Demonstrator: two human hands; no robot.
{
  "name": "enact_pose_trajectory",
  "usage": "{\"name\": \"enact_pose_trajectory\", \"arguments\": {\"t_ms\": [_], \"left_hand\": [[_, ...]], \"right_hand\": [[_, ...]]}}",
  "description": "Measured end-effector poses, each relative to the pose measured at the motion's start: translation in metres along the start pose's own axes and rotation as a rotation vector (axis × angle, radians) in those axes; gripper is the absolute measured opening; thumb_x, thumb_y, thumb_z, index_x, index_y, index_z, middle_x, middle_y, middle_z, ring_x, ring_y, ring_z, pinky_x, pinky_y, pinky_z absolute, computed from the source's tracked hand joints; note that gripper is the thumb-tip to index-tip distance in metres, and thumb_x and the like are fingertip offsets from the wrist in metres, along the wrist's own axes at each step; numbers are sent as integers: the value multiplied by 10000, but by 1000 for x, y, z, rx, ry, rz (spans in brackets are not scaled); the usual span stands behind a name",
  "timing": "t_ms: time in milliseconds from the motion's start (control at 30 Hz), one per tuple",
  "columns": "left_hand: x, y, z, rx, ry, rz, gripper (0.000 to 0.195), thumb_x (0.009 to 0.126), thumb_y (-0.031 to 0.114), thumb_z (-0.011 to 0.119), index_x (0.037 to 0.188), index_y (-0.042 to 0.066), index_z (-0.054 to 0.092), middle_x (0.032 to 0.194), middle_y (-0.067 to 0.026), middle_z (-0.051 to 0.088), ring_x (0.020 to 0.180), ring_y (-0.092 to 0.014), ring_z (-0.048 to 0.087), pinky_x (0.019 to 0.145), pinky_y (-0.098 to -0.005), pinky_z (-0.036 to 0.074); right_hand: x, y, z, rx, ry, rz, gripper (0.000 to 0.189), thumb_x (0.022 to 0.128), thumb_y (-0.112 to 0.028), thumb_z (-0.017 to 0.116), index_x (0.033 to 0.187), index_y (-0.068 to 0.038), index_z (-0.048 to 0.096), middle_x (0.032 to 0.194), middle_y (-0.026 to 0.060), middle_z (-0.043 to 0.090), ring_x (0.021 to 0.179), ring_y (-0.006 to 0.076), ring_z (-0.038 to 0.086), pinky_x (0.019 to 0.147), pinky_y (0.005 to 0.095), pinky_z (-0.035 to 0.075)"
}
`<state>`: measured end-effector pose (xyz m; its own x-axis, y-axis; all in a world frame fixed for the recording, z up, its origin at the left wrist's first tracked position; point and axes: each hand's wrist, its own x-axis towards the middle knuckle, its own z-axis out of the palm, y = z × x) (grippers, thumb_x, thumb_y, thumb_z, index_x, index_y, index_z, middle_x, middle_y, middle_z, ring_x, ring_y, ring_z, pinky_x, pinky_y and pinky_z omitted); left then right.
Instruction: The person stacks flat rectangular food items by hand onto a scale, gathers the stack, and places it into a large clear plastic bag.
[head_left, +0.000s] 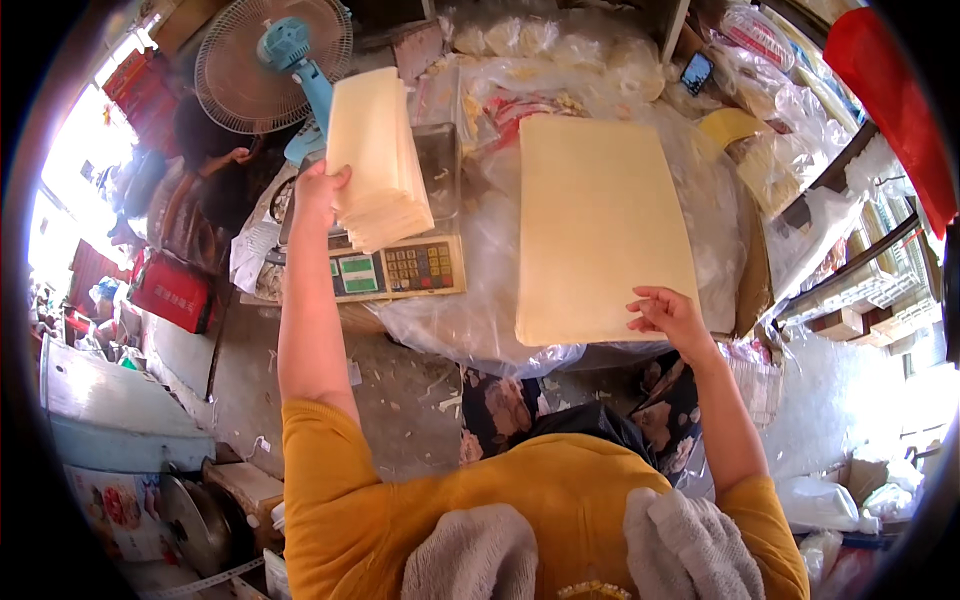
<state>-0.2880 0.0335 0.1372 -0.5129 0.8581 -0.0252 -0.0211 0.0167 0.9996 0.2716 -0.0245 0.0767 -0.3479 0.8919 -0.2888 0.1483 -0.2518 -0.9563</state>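
Note:
My left hand (321, 193) grips a folded stack of pale yellow sheets (379, 161) by its left edge, with the thumb on top. The stack is over a digital weighing scale (448, 169), whose keypad shows below it; whether it touches the scale's pan I cannot tell. A flat pile of larger pale yellow sheets (600, 217) lies on clear plastic film in front of me. My right hand (664, 313) is over the pile's lower right corner, fingers apart and slightly curled, holding nothing.
A blue fan (289, 45) stands behind the scale at the upper left. Plastic-wrapped bundles (540, 41) line the far side. A phone (697, 73) leans at the back right. Another person's hand (238, 155) shows at the left, near a red bag (171, 292).

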Motion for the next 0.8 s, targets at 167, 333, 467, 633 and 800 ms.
{"name": "enact_pose_trajectory", "arguments": {"t_ms": [167,333,467,633,800], "left_hand": [[19,-26,-24,62,-38,14,352,850,78,668,1179,-13,587,1084,-75,657,946,-170,619,843,-285,469],[-2,-11,-4,722,357,271,558,791,149,689,1272,-38,476,1060,-193,628,1026,-293,573,912,-398,420],[-97,2,63,731,714,895,604,799,129,668,1334,-1,419,1317,-224,446,1254,-374,352,1053,-451,271],[-165,-64,129,547,435,976,546,795,47,593,1317,8,438,1298,-176,477,1235,-354,390,1056,-464,264],[-219,-111,168,485,88,795,370,811,19,541,1180,14,561,1155,-158,576,1094,-322,523,950,-403,404]], "right_hand": [[7,11,-16,-293,-75,-184,326,965,-132,530,1249,26,513,1056,119,637,860,170,659,767,258,521],[7,10,10,-531,-56,-329,289,932,-131,583,1201,-26,583,1009,91,666,813,141,648,733,268,524],[18,24,44,-930,-84,-679,230,893,-134,600,1117,-101,641,973,74,669,803,218,645,804,362,509],[34,30,88,-1356,-196,-836,72,819,-106,552,797,-138,612,780,61,592,849,241,607,973,440,386],[58,32,90,-1547,-159,-579,73,796,-153,607,837,-97,628,849,63,627,908,232,618,889,371,463]]}}
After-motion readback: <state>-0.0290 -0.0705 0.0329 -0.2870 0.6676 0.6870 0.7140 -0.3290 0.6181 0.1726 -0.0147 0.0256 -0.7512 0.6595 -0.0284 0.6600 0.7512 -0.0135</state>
